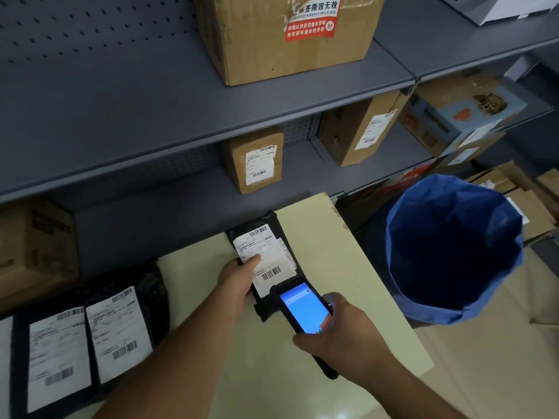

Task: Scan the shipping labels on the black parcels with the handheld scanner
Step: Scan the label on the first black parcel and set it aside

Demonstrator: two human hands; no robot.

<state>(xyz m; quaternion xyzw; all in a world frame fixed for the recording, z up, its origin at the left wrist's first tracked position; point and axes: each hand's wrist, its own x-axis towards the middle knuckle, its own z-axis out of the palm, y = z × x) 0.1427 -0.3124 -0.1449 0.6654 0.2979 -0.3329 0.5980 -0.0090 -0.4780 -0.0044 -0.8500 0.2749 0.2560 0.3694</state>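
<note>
My left hand [239,276] grips the black parcel [266,267], thumb pressed on its label [267,258]; my right hand [335,331] wraps the scanner [302,309], its head just below that thumb.

Pale counter [348,267] set against grey shelving. On its left end lie black parcels [90,337] side by side, white labels up; the exact count is cut off by the frame edge. Upper shelf [121,116] carries one large box [287,37] with a red sticker. Middle shelf [348,164] carries two brown boxes [257,161], upright, well apart, labels facing out. A blue-lined bin [453,249] stands on the floor [484,373] just beside the counter's right end.
</note>
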